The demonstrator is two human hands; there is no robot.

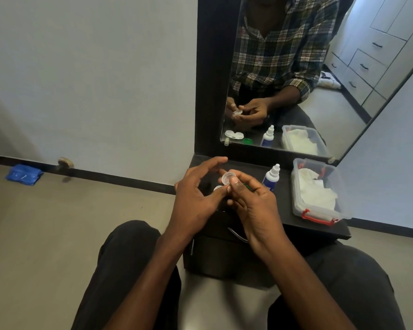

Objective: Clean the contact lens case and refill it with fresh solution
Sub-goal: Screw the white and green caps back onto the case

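Note:
My right hand [253,203] pinches a small clear round cap [227,177] between thumb and fingertips, above the black table [284,210]. My left hand [196,196] hovers beside it with fingers loosely spread, its thumb tip touching just below the cap. The white lens case [217,188] lies on the table, mostly hidden behind my hands; the mirror [296,75] shows its reflection with a green cap beside it. A white and blue solution bottle [271,178] stands upright just right of my right hand.
A clear plastic box [320,210] with red latches holds white tissues at the table's right end. The mirror leans against the wall behind the table. My knees flank the table's dark base. A blue packet [24,175] lies on the floor far left.

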